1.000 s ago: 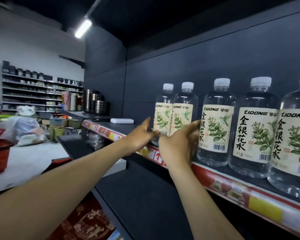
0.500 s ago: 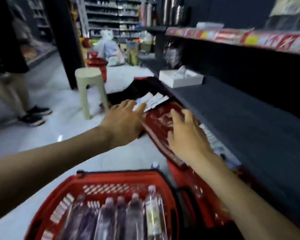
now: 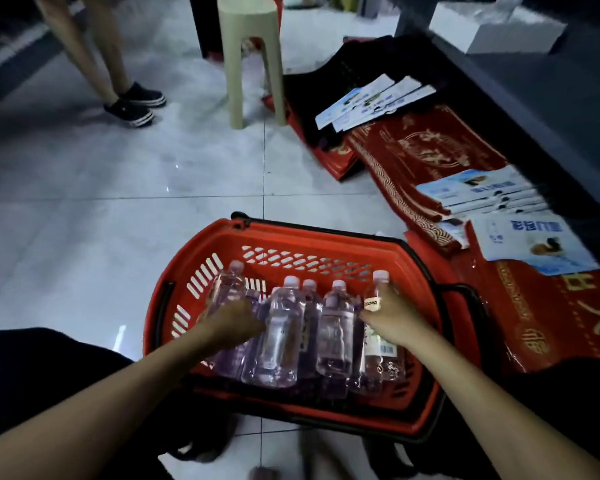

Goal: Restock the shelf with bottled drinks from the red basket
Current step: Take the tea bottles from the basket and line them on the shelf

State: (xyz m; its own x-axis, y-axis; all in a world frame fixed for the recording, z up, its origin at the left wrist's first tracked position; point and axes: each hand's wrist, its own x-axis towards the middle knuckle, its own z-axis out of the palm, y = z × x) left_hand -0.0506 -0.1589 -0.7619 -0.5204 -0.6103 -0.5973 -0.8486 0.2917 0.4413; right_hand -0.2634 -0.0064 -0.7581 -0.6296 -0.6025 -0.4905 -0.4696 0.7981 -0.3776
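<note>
Both hands are down in the red basket (image 3: 329, 237), which sits on the floor (image 3: 118, 202) just beside the red mats (image 3: 430, 150) along the foot of the shelf (image 3: 551, 109). The bottles (image 3: 336, 327) lie packed side by side across the basket's bottom, caps toward its far wall. The left hand (image 3: 231, 322) rests over the bottles near the left wall, fingers curled downward; whether that grip has closed on one I cannot tell. The right hand (image 3: 392, 318) wraps the labelled bottle (image 3: 378, 337) at the right wall, its grip closing around the neck and shoulder. The risk I see is slippage: the bottles are smooth, round and crowded, so lifting one by its narrow neck could let it swing, or drag a neighbour up and roll the row. Lifting two together leaves no free hand for a save.
</note>
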